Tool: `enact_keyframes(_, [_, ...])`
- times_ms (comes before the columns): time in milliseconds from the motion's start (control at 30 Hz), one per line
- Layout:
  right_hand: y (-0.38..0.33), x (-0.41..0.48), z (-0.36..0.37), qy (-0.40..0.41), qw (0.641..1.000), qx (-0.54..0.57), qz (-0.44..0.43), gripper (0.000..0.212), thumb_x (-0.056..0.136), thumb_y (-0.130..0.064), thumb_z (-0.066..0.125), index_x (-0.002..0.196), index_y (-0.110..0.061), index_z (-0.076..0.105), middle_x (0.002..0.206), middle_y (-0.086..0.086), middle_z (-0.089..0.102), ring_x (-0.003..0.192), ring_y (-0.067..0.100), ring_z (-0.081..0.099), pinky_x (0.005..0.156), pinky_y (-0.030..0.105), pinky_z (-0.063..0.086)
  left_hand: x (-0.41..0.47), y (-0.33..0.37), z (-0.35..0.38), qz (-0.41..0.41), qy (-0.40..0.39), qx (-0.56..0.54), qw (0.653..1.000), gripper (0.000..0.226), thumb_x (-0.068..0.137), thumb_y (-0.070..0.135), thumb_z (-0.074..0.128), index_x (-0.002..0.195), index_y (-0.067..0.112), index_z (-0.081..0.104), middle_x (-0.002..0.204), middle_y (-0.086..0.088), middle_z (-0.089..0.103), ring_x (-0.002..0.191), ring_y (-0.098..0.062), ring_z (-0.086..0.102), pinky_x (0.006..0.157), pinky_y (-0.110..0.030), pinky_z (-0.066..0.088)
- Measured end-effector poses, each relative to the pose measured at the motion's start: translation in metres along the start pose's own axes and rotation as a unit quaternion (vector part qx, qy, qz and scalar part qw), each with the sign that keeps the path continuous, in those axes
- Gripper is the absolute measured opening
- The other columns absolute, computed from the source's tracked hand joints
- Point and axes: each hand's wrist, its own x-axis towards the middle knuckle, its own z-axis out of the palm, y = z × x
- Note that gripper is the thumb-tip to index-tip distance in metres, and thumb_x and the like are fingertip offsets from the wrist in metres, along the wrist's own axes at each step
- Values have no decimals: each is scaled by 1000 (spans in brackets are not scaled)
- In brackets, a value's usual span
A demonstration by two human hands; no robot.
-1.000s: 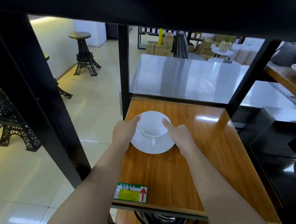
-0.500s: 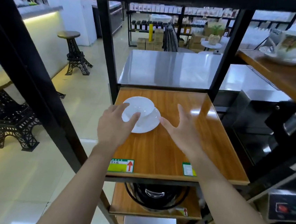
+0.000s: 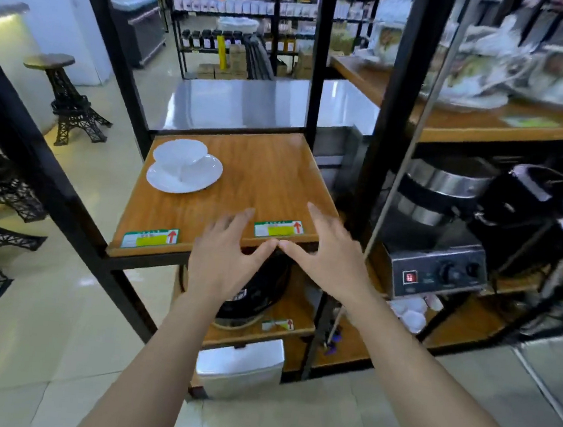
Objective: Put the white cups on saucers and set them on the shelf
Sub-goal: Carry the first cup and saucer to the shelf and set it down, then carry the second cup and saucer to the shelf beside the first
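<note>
A white cup [image 3: 180, 156] stands on a white saucer [image 3: 204, 176] at the far left of the wooden shelf [image 3: 259, 176]. Both hands are back at the shelf's front edge, well short of the cup. My left hand [image 3: 224, 259] is open with fingers spread, holding nothing. My right hand [image 3: 329, 259] is also open and holds nothing. The thumbs nearly touch in front of the shelf edge.
Black metal posts [image 3: 390, 120] frame the shelf. A black pot [image 3: 258, 293] sits on the shelf below. To the right stand a steel appliance with knobs [image 3: 437, 262] and patterned cups [image 3: 471, 83] on an upper shelf. Black tower-shaped stools [image 3: 67, 103] stand on the tiled floor at left.
Both hands let go of the cup and saucer and drew back to the shelf's front edge. The view pulled back and swung right; the cup stays on its saucer.
</note>
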Motion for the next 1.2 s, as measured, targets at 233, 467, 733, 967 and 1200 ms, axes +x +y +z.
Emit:
enact_keyframes(233, [54, -87, -60, 56, 992, -72, 92, 82, 83, -68, 41, 150, -33, 10, 154, 4, 29, 141, 27, 29, 110, 48, 26, -35, 76, 32, 135, -57, -34, 989, 68, 84, 63, 49, 142, 28, 40, 145, -5, 46, 135, -27, 39, 106, -41, 36])
enact_keyframes(467, [107, -219, -114, 149, 954, -68, 251, 84, 80, -67, 47, 149, -33, 14, 148, 1, 37, 137, 23, 34, 105, 46, 30, -94, 154, 63, 269, -167, -87, 945, 79, 73, 69, 40, 140, 28, 41, 140, -2, 49, 129, -25, 44, 104, -46, 39])
enact_keyframes(733, [163, -415, -174, 239, 867, -71, 431, 84, 79, -67, 49, 149, -34, 16, 143, 5, 42, 134, 26, 38, 109, 46, 29, -228, 283, 112, 437, -266, -94, 854, 79, 75, 72, 46, 141, 28, 43, 145, 0, 47, 132, -21, 43, 102, -33, 35])
enact_keyframes(967, [235, -559, -218, 290, 810, -85, 503, 85, 80, -67, 49, 149, -34, 12, 146, 2, 39, 135, 25, 36, 104, 45, 31, -353, 394, 169, 519, -311, -87, 791, 97, 58, 81, 26, 144, 34, 34, 147, 5, 42, 134, -18, 38, 104, -33, 34])
enact_keyframes(1200, [309, -702, -258, 320, 749, -50, 578, 89, 77, -72, 47, 149, -38, 8, 152, 2, 32, 139, 23, 33, 110, 52, 27, -498, 505, 230, 562, -379, -125, 725, 97, 57, 80, 33, 144, 36, 34, 146, 5, 43, 132, -20, 41, 106, -35, 33])
